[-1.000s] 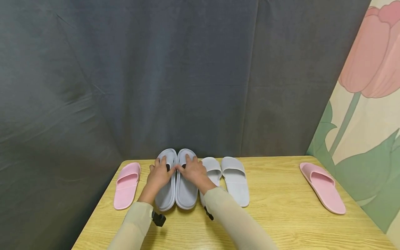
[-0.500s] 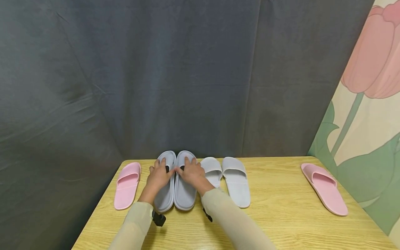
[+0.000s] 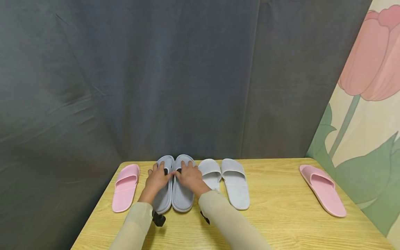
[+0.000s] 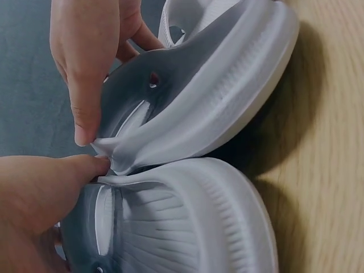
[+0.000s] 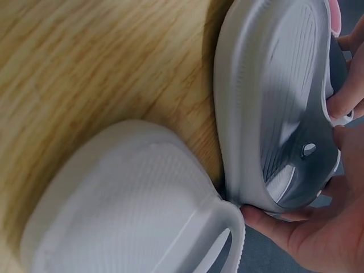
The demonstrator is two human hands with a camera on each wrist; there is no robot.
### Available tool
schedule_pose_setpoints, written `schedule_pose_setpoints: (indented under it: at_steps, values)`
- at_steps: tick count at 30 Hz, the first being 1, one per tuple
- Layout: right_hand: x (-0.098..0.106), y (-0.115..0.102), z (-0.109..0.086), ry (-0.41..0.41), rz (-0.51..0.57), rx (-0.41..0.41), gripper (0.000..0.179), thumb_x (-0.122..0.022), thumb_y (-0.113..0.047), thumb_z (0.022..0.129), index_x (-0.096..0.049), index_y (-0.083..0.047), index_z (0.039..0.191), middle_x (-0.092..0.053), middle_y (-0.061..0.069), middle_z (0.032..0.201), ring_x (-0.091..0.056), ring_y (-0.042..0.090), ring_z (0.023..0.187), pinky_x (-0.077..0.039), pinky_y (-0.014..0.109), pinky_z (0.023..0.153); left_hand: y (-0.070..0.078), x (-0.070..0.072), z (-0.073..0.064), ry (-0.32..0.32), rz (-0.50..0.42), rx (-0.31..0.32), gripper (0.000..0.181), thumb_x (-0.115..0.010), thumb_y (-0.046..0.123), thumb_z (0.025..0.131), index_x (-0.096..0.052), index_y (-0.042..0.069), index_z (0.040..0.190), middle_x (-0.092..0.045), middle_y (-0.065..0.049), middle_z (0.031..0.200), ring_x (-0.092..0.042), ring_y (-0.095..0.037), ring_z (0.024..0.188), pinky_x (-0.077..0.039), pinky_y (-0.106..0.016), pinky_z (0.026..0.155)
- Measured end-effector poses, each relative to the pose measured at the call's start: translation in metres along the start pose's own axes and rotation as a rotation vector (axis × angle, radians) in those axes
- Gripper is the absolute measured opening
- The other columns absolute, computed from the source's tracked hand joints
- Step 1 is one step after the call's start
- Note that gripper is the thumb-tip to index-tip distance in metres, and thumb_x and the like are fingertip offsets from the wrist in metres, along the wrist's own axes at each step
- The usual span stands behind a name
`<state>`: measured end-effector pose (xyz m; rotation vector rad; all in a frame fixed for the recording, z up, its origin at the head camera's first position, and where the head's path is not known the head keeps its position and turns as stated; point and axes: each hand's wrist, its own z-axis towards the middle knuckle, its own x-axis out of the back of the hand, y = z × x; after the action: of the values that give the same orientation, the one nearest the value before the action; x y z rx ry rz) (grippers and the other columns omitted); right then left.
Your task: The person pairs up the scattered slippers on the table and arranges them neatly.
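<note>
I'm looking into a corner that appears indoor, though I can't tell whether it belongs to a home, a shop or a studio. Dark grey cloth (image 3: 187, 76) hangs behind a wood-grain table (image 3: 281, 201), a pale wall (image 3: 375, 125) on the right bears large pink tulips, and slippers (image 3: 182, 198) sit on the table.

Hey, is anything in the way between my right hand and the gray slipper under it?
Nothing visible is: your right hand grips that gray slipper directly. The nearest white slipper lies to its right, beside it rather than between them.
</note>
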<state>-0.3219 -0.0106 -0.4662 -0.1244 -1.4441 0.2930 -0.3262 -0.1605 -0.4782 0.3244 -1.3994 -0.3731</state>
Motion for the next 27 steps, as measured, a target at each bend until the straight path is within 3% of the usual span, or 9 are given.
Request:
schedule_pose_setpoints:
  at_steps: [16, 23, 27]
  values:
    - [-0.006, -0.002, 0.003, -0.05, -0.023, -0.018, 0.064, -0.046, -0.059, 0.089, -0.043, -0.019, 0.139, -0.044, 0.014, 0.136, -0.051, 0.038, 0.111, -0.047, 0.048, 0.081, -0.001, -0.011, 0.006, -0.03, 0.03, 0.062, 0.073, -0.058, 0.048, 0.087, -0.034, 0.007, 0.142, -0.032, -0.026, 0.141, -0.034, -0.05, 0.12, -0.037, -0.067, 0.084]
    - [-0.012, 0.0, 0.002, -0.088, -0.042, 0.012, 0.057, -0.046, -0.05, 0.093, -0.041, -0.019, 0.141, -0.04, 0.011, 0.142, -0.048, 0.038, 0.117, -0.046, 0.048, 0.087, -0.001, -0.011, 0.007, -0.088, 0.016, 0.104, 0.063, -0.034, 0.051, 0.096, -0.033, 0.01, 0.144, -0.025, -0.025, 0.146, -0.028, -0.051, 0.125, -0.029, -0.07, 0.09]
    - [-0.013, 0.002, 0.001, -0.076, -0.03, 0.025, 0.057, -0.047, -0.049, 0.093, -0.04, -0.019, 0.141, -0.04, 0.011, 0.142, -0.048, 0.038, 0.117, -0.046, 0.048, 0.087, -0.001, -0.011, 0.006, -0.096, 0.005, 0.108, 0.061, -0.03, 0.05, 0.097, -0.032, 0.01, 0.144, -0.024, -0.025, 0.147, -0.027, -0.051, 0.126, -0.027, -0.07, 0.091]
